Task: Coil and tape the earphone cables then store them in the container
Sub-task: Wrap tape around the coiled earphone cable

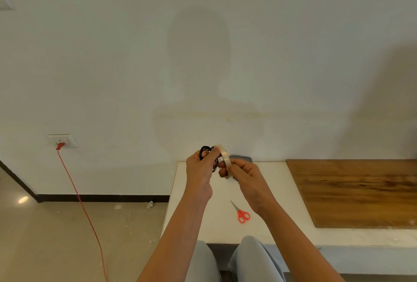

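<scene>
My left grip [199,170] is curled round the black coiled earphone cable [205,150], holding it up over the far end of the white tabletop [216,232]; my right grip [246,175] pinches the clear tape roll [225,157], which sits right against the coil; the grey container [246,159] lies just behind both hands, by the wall; red-handled scissors [243,214] lie on the tabletop nearer me; a wooden board [361,191] rests to the right.

On white desk [279,180]: red-handled scissors [242,214] near front edge, wooden board [356,191] at right, dark container [244,159] at back edge.
</scene>
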Demonstrator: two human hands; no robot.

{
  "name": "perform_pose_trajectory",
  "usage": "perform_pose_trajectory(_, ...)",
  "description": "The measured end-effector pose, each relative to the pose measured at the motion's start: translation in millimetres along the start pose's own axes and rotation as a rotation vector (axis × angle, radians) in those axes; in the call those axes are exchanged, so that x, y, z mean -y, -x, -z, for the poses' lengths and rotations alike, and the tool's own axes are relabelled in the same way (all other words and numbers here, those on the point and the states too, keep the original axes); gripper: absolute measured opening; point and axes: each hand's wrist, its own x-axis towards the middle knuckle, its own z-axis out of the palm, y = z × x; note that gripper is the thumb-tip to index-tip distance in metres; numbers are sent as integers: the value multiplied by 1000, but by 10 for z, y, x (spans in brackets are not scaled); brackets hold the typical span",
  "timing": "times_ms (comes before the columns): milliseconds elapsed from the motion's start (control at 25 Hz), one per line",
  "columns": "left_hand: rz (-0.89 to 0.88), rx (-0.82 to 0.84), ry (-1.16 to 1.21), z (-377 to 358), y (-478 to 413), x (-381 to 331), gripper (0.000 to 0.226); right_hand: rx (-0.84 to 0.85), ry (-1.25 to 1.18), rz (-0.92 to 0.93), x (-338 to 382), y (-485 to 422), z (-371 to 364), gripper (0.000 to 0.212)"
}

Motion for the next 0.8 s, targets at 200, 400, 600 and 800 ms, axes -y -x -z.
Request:
perform_pose_trajectory(200,44,54,-114,60,-30,46,20,-65,40,-32,66,-31,8,22)
perform_pose_trajectory(400,-50,115,-184,39,43,80,17,-64,23,-111,148,-91,30,28)
perform_pose_trajectory(600,69,96,-46,24,-11,47,21,-11,39,-121,66,-59,36,22)
perform_pose_trajectory(800,151,112,-5,23,-83,-5,22,-47,138,-61,29,2,48,26)
